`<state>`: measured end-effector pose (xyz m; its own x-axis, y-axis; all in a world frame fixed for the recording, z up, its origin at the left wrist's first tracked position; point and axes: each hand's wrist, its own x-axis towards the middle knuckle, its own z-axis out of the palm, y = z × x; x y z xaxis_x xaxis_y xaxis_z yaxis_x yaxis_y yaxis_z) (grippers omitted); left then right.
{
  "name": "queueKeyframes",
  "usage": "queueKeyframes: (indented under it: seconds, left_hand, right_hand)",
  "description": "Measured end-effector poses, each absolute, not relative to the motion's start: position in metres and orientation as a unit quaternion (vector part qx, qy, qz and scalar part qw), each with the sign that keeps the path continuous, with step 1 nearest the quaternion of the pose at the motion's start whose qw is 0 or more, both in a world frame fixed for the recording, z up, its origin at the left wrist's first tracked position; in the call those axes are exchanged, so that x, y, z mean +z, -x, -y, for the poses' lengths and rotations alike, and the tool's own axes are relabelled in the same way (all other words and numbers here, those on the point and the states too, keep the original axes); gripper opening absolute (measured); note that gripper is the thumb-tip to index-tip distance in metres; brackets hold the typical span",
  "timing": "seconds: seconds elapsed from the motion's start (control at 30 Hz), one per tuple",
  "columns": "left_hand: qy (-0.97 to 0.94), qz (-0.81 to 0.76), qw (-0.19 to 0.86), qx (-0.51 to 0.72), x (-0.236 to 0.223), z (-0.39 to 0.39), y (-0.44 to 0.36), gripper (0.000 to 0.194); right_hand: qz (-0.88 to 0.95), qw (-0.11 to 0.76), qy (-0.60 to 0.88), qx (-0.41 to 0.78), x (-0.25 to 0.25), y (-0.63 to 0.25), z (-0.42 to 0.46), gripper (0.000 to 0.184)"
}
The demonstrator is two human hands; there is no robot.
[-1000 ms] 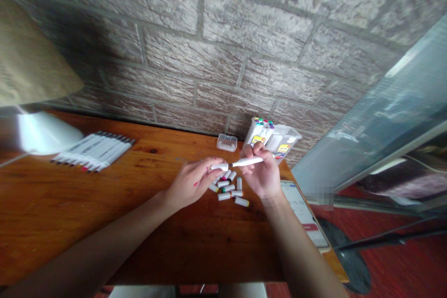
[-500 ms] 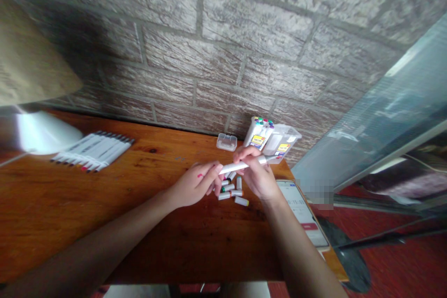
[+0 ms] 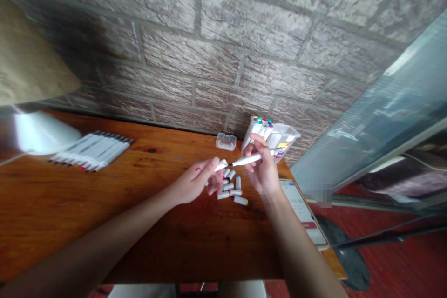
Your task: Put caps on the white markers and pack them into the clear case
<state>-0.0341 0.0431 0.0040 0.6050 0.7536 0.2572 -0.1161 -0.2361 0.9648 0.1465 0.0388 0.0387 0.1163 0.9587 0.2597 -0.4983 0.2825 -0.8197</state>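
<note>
one cap [image 3: 221, 165] is pinched between thumb and fingers of the left hand [image 3: 197, 179], and i see the right hand [image 3: 260, 170] grasping a white marker [image 3: 248, 159] by its barrel, its dark tip [image 3: 231, 165] turned toward the cap. tip and cap look just apart, held up over the table [image 3: 167, 247], close above the loose caps [image 3: 240, 200]. with the two this near, i would want them on one line; both rise a little toward the right, so the angles seem roughly to agree. i would let the left hand stay quiet and do the fine aiming from the right wrist, since a tip that drags on the cap's rim could smear or bend. a pinch well back leaves the cap's mouth clear, and that is how the thumb seems to sit. the fingers hide much of the cap, so i cannot tell what colour it bears; that seems worth a check against the tip. i would also mind the right forearm, with the phone [image 3: 303, 216] just beside it, and the clear case [image 3: 295, 133] just behind the right hand
</note>
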Motion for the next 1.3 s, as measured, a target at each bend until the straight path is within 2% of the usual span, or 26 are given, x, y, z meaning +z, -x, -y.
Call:
queueKeyframes:
  seconds: [0.27,0.47,0.63,0.8,0.9,1.03,1.2,1.3]
  left_hand:
    - [-0.652,-0.237,0.627,0.355,0.006,-0.044,0.035,0.065]
    - [-0.662,-0.282,0.624,0.305,0.011,-0.048,0.040,0.073]
    - [-0.637,-0.286,0.660,0.275,0.009,-0.053,0.043,0.069]
    - [-0.553,-0.216,0.757,0.272,0.005,-0.055,0.041,0.062]
    - [-0.493,-0.162,0.813,0.265,0.003,-0.060,0.044,0.058]
    - [-0.469,-0.138,0.835,0.251,-0.001,-0.063,0.046,0.055]
    - [-0.453,-0.183,0.839,0.238,0.000,-0.063,0.044,0.056]
    - [-0.412,-0.188,0.852,0.263,0.004,-0.064,0.045,0.050]
  right_hand:
    - [0.445,0.683,0.316,0.486,0.036,-0.139,-0.036,0.035]
    - [0.494,0.674,0.337,0.434,0.033,-0.137,-0.037,0.044]
    - [0.461,0.709,0.354,0.398,0.030,-0.140,-0.042,0.041]
    - [0.403,0.726,0.333,0.447,0.035,-0.142,-0.042,0.044]
    - [0.412,0.714,0.322,0.466,0.037,-0.139,-0.038,0.045]
    - [0.457,0.682,0.331,0.465,0.033,-0.135,-0.036,0.045]
    - [0.562,0.632,0.352,0.401,0.024,-0.136,-0.033,0.040]
    - [0.583,0.628,0.385,0.342,0.022,-0.139,-0.034,0.039]
